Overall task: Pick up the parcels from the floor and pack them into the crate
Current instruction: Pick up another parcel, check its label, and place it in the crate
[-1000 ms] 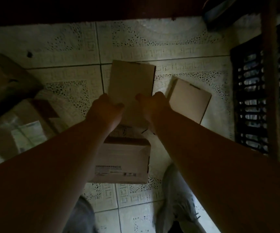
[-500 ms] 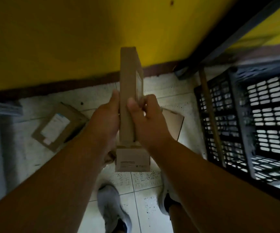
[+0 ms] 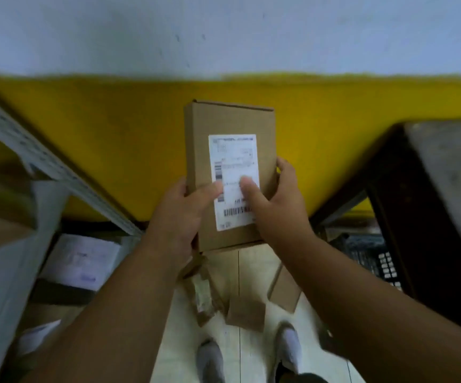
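Left hand (image 3: pixel 181 214) and right hand (image 3: pixel 275 205) each grip the upright labelled parcel (image 3: pixel 230 161)

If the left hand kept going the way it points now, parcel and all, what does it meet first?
Likely the yellow wall. The left hand and right hand hold the labelled parcel pointing up and ahead; nothing shows between, though depth is unclear.

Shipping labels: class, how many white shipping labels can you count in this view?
3: one on the box in both hands, one on the parcel lower left, and another below it. Others may be hidden.
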